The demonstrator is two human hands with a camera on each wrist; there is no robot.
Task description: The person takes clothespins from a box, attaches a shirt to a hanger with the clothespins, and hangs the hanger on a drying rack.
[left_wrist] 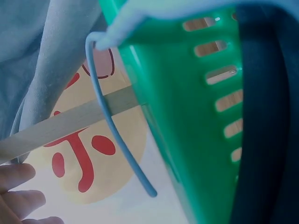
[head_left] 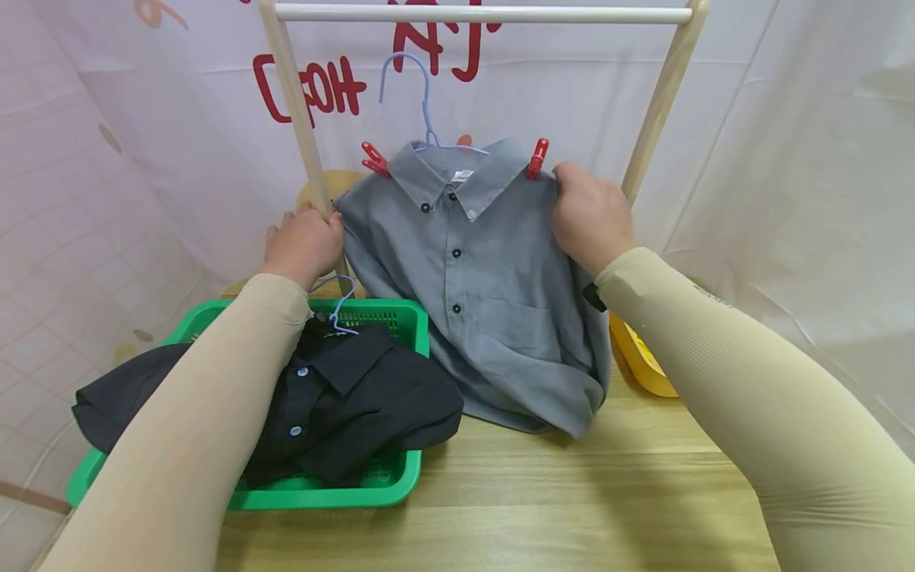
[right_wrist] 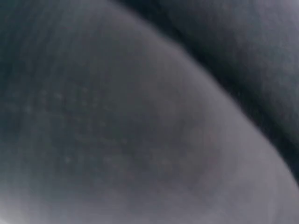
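Note:
A grey button-up shirt is held up in front of the person, its lower part slumping onto the table. A light blue hanger sits in its collar, the hook below the rack's rail. Red clothespins, one on the left and one on the right, clip the shirt near its shoulders. The left hand pinches the left shoulder edge beside a wooden post; some of its fingers show in the left wrist view. At the opposite shoulder, the right hand grips the cloth. Blurred grey fabric fills the right wrist view.
A green basket at the left holds a black shirt with another blue hanger. Overhead runs the white rail of a rack with wooden posts. Something yellow lies behind the right forearm.

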